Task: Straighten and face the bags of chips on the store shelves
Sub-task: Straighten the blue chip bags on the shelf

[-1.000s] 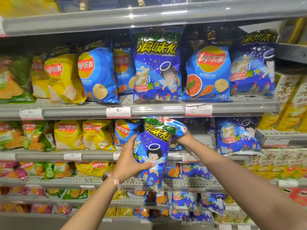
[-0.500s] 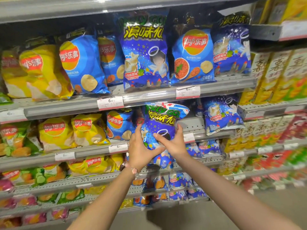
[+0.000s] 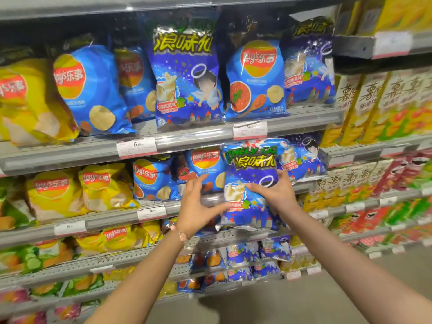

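A dark blue chip bag with green lettering and an angel figure (image 3: pixel 250 169) stands upright in front of the second shelf (image 3: pixel 112 220), its face toward me. My right hand (image 3: pixel 277 192) grips its middle from the right. My left hand (image 3: pixel 198 204) holds its lower left side, thumb along the bag's edge. A matching angel bag (image 3: pixel 304 160) leans on that shelf just to the right. Blue Lay's bags (image 3: pixel 154 178) stand to the left of the held bag.
The upper shelf (image 3: pixel 187 139) carries yellow and blue Lay's bags (image 3: pixel 91 90) and a large angel bag (image 3: pixel 184 78). Yellow bags (image 3: pixel 56 195) fill the left of the second shelf. Yellow snack boxes (image 3: pixel 374 101) and red tubes (image 3: pixel 402 174) fill the unit at right. Lower shelves hold several small bags.
The held bag has moved to the right along the second shelf and now stands straighter. Both hands moved with it, and my view swung left and down.
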`<action>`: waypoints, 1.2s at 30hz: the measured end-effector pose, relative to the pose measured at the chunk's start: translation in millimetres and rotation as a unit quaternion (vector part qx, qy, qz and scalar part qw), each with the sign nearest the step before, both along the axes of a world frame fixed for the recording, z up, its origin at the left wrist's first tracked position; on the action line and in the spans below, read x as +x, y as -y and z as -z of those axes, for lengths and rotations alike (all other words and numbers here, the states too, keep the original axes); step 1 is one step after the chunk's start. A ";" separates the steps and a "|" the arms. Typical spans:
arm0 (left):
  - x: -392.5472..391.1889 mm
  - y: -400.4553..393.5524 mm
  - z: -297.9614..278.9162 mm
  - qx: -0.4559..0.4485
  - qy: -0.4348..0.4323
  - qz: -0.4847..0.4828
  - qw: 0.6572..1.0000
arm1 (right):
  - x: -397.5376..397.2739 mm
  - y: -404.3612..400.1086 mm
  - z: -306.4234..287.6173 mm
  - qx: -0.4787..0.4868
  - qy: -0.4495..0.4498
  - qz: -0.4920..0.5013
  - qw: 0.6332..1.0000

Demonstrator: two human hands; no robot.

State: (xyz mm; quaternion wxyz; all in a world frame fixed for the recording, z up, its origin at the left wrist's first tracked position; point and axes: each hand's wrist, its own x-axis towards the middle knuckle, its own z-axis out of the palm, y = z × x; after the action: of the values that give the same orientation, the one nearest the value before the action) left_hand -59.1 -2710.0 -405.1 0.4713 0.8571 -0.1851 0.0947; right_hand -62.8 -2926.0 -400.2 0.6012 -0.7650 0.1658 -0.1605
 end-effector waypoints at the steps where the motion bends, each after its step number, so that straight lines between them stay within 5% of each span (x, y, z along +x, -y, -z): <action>1: 8.2 0.9 -2.5 -0.016 0.011 -0.027 0.999 | 2.4 7.8 -2.8 0.003 0.002 -0.002 1.000; 7: 64.5 3.4 4.1 0.002 -0.016 -0.159 0.987 | 18.4 37.6 -5.4 0.004 0.009 -0.040 0.999; 28: 88.8 -2.1 35.4 0.129 -0.012 -0.194 0.972 | 106.2 60.5 -14.5 0.017 0.055 -0.141 0.988; 36: 76.6 28.8 15.9 0.252 0.155 -0.276 0.914 | 120.0 55.8 -0.6 0.019 0.024 -0.206 0.978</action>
State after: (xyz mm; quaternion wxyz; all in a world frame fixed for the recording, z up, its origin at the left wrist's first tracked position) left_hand 17.5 -2738.7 -421.0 0.1601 0.9391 -0.0294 0.3027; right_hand 57.2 -2981.8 -399.6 0.6399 -0.7670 -0.0069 -0.0481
